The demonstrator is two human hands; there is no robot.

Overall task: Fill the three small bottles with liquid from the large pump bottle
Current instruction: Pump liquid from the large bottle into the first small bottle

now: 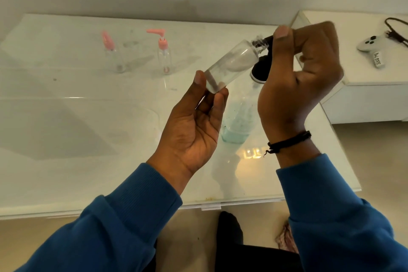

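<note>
I'm on bottle 1 of 3: left hand (194,126) pinches the tilted small bottle (231,64), its open neck meeting the pump nozzle (268,38) that my right hand (302,77) grips; next, I'd pump steadily.

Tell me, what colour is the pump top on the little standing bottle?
Pink pump top, seen in the head view.

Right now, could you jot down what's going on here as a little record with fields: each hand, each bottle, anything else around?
left hand: holds the base of a clear small bottle, tilted, neck toward the right hand
right hand: fingers curled round the black pump nozzle at that bottle's open neck
large pump bottle: upright on the table, pale blue liquid low inside
pink-capped bottles: two, upright at the back left, apart, look empty
table: white, glossy
game controller: on the white side surface, right
</note>
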